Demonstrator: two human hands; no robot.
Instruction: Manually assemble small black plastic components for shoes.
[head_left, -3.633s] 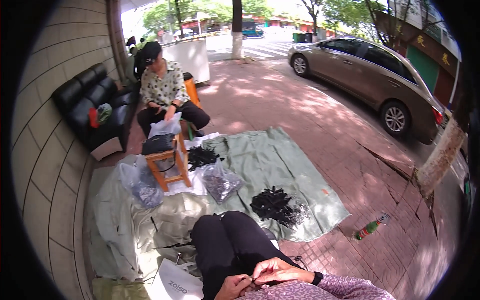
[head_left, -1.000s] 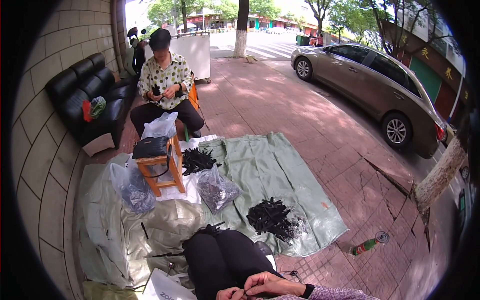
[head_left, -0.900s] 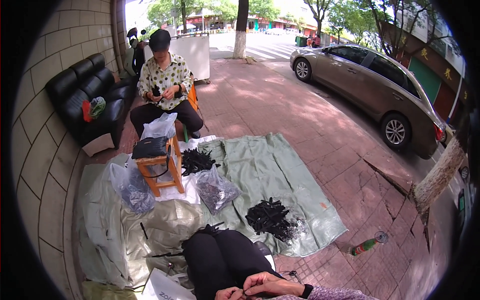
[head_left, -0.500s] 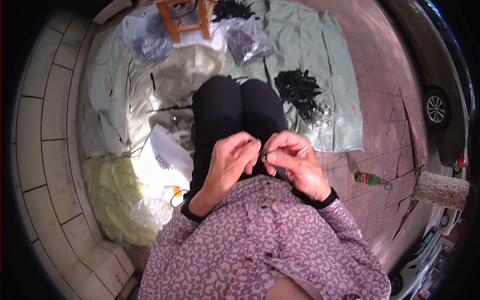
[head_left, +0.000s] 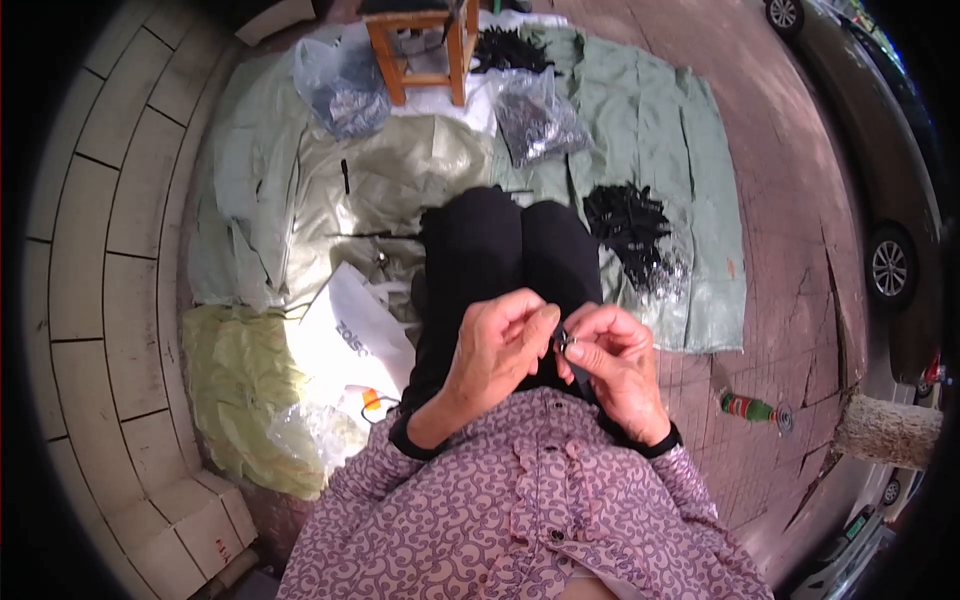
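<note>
Above my lap, my right hand (head_left: 618, 368) pinches a small dark, shiny metal-looking piece (head_left: 563, 341) between thumb and fingers. Its exact kind is too small to make out. Beside it, my left hand (head_left: 498, 348) is closed, thumb against the fingers. Its fingertips come very near the piece, and whatever they pinch is hidden. Past my right knee, a heap of black strips (head_left: 628, 225) lies on the green sheet (head_left: 715, 200). Small glittering pieces (head_left: 662, 283) are scattered at the heap's near edge.
A wooden stool (head_left: 392, 72) stands ahead between two clear plastic bags, one bluish (head_left: 340, 95) and one with dark contents (head_left: 540, 125). At left lie a white bag (head_left: 350, 325) and yellowish sheeting (head_left: 240, 385). A green bottle (head_left: 757, 410) lies on the paving at right.
The view has shifted, so the surroundings and my lap appear lower and farther right. My hands keep nearly the same pose, fingertips close together, with the small piece still in my right.
</note>
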